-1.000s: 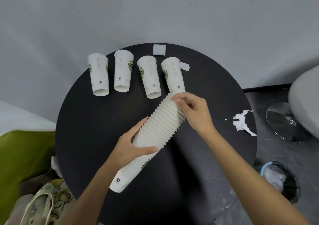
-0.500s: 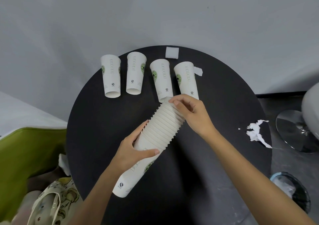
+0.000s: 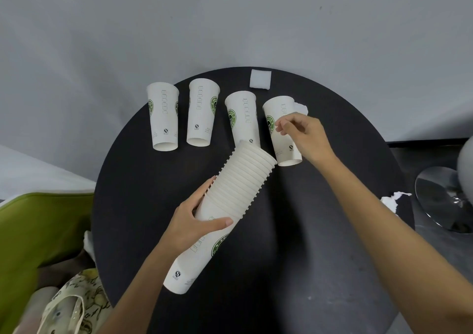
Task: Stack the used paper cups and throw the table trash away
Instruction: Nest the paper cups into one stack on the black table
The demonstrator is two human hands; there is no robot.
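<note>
A long stack of nested white paper cups (image 3: 238,193) lies tilted above the round black table (image 3: 307,257), its open end pointing away from me. My left hand (image 3: 194,221) grips the stack around its middle. Several single cups stand upside down in a row at the far side: (image 3: 163,118), (image 3: 202,116), (image 3: 243,118) and the rightmost cup (image 3: 277,113). My right hand (image 3: 304,134) hovers over the rightmost cup's right side with loosely bent fingers, and no grip shows.
A white foam square (image 3: 260,78) lies at the table's far edge. A crumpled tissue (image 3: 301,109) sits behind the rightmost cup, and torn tissue (image 3: 391,202) lies at the right edge. A green chair (image 3: 33,231), a printed bag (image 3: 71,305) and a chrome chair base (image 3: 445,200) flank the table.
My right hand has let go of the stack's open end and moved up and right to the rightmost standing cup. My left hand keeps holding the stack.
</note>
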